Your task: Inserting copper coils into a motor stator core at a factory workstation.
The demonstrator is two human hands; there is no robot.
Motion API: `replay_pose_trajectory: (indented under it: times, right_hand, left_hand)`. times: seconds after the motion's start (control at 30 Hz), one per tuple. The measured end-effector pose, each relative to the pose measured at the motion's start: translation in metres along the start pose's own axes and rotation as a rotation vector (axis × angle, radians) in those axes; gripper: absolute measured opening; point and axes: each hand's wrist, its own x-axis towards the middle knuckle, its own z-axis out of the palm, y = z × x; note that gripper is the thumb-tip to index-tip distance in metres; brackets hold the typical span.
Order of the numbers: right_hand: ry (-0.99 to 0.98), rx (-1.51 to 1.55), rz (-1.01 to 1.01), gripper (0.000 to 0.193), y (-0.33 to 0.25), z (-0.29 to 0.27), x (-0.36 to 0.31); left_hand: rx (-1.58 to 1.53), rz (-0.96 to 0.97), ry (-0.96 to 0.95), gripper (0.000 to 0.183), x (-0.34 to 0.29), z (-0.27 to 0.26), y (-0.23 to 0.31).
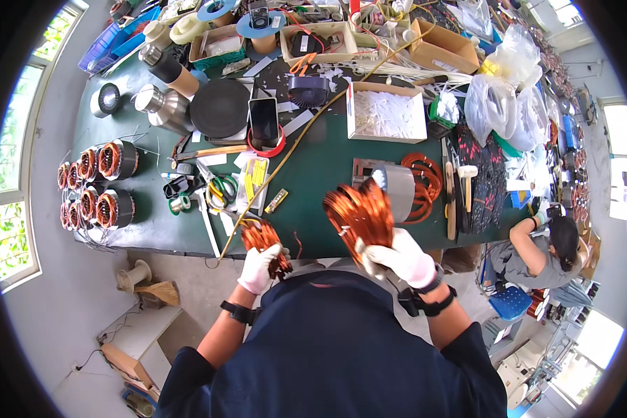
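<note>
A thick bundle of copper wire coils (359,214) is gripped at its lower right by my right hand (402,258), in a white glove. My left hand (260,268), gloved too, closes round a smaller copper coil bundle (260,238) near the table's front edge. Both bundles are held up in front of my body, apart from each other. Just behind the right one, a grey metal stator core (396,191) lies on its side on the green table (327,167). Reddish-brown coil rings (425,181) rest against that core's right side.
Several wound stators (115,207) stand in rows at the left. A phone (263,122) leans on a red tape roll (268,148). Scissors (223,189), a caliper (207,221) and a mallet (467,182) lie about. A white box (386,136) holds paper strips. Another person (543,244) sits at the right.
</note>
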Motion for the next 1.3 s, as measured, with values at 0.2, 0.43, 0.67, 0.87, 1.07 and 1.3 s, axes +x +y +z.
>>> replay_pose_trajectory:
  times: [0.2,0.43,0.67,0.87,1.07,1.3]
  right_hand:
    - [0.287,-0.011,-0.031,0.023,-0.021,-0.052,-0.063]
    - [0.5,0.003,-0.146,0.023,-0.028,-0.12,-0.081]
    - [0.559,0.123,-0.111,0.02,-0.021,-0.165,-0.068]
    - [0.554,0.161,-0.071,0.017,-0.017,-0.181,-0.057]
    - [0.548,0.195,-0.042,0.016,-0.01,-0.178,-0.046]
    - [0.58,0.219,-0.034,0.017,0.001,-0.178,-0.045]
  left_hand:
    - [-0.07,-0.091,-0.093,0.014,0.082,0.06,-0.052]
    - [-0.204,0.322,0.037,0.029,0.171,0.156,-0.036]
    - [-0.203,0.34,0.077,0.03,0.196,0.167,-0.021]
    - [-0.277,0.298,0.15,0.026,0.19,0.161,-0.019]
    - [-0.463,0.058,0.067,0.014,0.204,0.126,-0.03]
    - [-0.558,0.216,0.029,0.02,0.204,0.167,0.006]
